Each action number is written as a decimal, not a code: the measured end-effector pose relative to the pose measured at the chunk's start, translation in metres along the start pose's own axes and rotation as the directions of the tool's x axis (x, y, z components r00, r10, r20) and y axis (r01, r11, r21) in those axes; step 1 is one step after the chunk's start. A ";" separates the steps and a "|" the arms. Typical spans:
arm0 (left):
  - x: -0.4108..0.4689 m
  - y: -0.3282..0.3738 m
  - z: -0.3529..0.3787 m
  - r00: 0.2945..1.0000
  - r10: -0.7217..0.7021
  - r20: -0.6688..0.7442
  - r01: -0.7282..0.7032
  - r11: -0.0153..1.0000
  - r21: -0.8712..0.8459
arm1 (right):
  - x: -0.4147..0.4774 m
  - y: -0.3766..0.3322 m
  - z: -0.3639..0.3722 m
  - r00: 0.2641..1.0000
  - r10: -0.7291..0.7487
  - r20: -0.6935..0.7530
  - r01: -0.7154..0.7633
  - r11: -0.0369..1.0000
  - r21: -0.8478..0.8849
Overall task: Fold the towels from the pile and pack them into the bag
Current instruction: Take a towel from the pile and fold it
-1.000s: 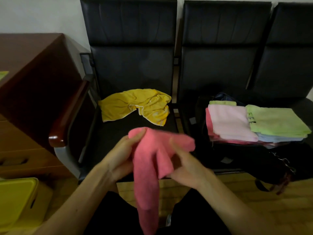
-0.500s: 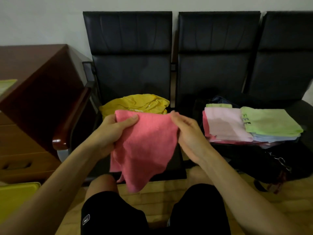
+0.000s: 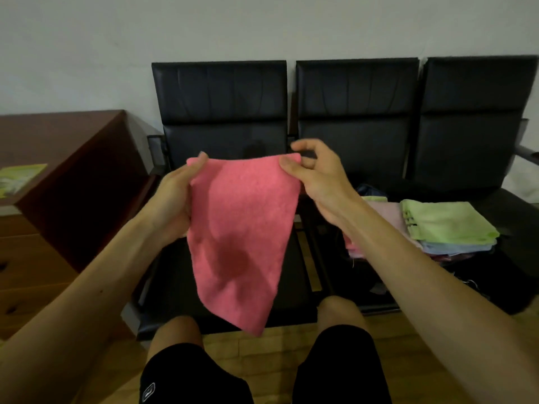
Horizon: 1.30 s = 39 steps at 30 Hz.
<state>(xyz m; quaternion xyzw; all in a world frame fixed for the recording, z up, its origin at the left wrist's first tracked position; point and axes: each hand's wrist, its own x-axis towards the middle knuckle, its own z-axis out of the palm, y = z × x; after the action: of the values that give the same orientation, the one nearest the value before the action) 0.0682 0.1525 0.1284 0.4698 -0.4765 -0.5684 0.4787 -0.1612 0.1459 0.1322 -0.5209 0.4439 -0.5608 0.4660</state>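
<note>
Two top corners are now pinched, one by fingers [image 3: 201, 160] of the left hand [image 3: 175, 199], one by the right hand [image 3: 318, 176]. The pink towel [image 3: 242, 228], bunched a second ago, hangs spread between them, ready for folding. The folded stack [image 3: 446, 223] lies right of them.

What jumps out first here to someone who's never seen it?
The pink towel hangs mid-frame, held up at its top corners by the left hand and right hand. Behind it stands a row of black chairs; to the right lies a stack of folded towels, light green on top.
</note>
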 end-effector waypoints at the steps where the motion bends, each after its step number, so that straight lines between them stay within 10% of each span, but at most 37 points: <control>1: 0.001 0.003 -0.004 0.999 -0.042 0.019 0.043 0.996 -0.076 | 0.000 -0.007 -0.002 0.997 -0.078 0.027 0.081 0.989 -0.121; 9: 0.001 -0.007 -0.013 0.987 0.083 -0.137 -0.108 0.977 -0.183 | -0.012 -0.034 -0.009 0.962 -0.131 0.240 0.241 0.820 -0.519; 15: -0.019 -0.016 -0.005 0.923 0.369 -0.104 -0.315 0.885 0.344 | -0.020 -0.028 -0.028 0.954 0.149 0.261 0.017 0.841 -0.541; 23: -0.022 -0.030 -0.008 0.854 0.520 -0.002 -0.333 0.549 0.767 | -0.021 0.000 -0.043 0.911 0.334 0.243 -0.317 0.942 -0.107; 27: -0.016 -0.025 -0.007 0.824 0.566 0.036 -0.349 0.455 0.819 | -0.020 0.004 -0.045 0.968 0.186 0.168 -0.107 0.914 -0.391; 30: -0.015 -0.025 -0.004 0.813 0.579 0.062 -0.360 0.416 0.835 | -0.020 0.001 -0.043 0.982 -0.002 0.189 0.138 0.688 -0.712; 39: -0.009 -0.033 -0.015 0.838 0.519 0.166 -0.365 0.308 0.879 | -0.019 0.010 -0.047 0.964 -0.058 0.259 0.245 0.574 -0.782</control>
<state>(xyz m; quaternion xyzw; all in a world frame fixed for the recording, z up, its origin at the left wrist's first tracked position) 0.0813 0.1630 0.0952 0.5388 -0.7729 -0.0435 0.3325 -0.2074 0.1633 0.1166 -0.7661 0.5528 -0.2791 0.1720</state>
